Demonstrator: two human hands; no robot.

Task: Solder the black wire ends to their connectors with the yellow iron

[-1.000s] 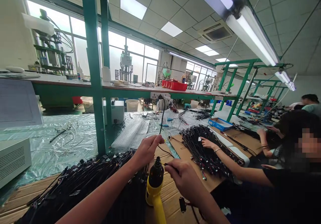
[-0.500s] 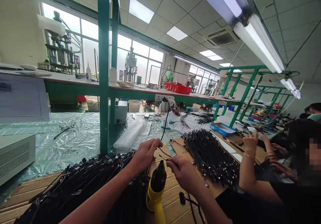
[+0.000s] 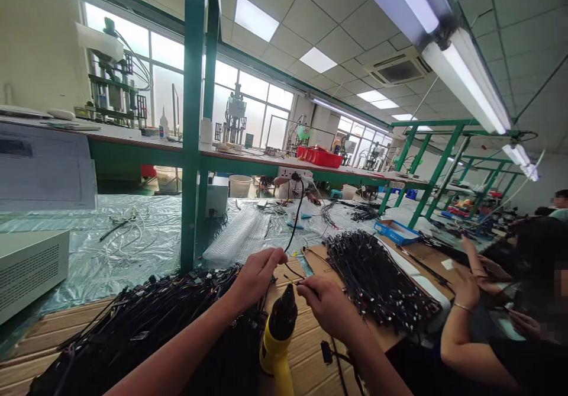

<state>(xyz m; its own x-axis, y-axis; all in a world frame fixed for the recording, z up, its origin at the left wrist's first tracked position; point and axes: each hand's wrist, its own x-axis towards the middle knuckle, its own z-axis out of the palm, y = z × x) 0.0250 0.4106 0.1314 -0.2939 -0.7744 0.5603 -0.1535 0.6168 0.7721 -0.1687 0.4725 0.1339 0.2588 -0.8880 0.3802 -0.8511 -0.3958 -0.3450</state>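
My left hand (image 3: 261,277) is closed in a pinch around a thin black wire (image 3: 293,270). The wire runs across to my right hand (image 3: 327,306), whose fingers are pinched on it too. A short yellowish strand shows just left of my right fingertips. Directly below stands a yellow heat gun (image 3: 276,348), its dark nozzle (image 3: 289,294) pointing up close under the wire. A black connector (image 3: 327,352) on a dark cable lies below my right hand. Beneath my left forearm spreads a big pile of black cables (image 3: 146,331).
Another bundle of black cables (image 3: 368,283) lies right of my hands on cardboard. A co-worker's hands (image 3: 465,289) are at the far right. A green post (image 3: 191,147) rises behind my left hand, and a black cord (image 3: 296,218) hangs from a power strip (image 3: 295,174).
The view has shifted slightly, moving the background a little right. My hands keep nearly the same pose over the heat gun. The co-worker's raised hand has come down and right.
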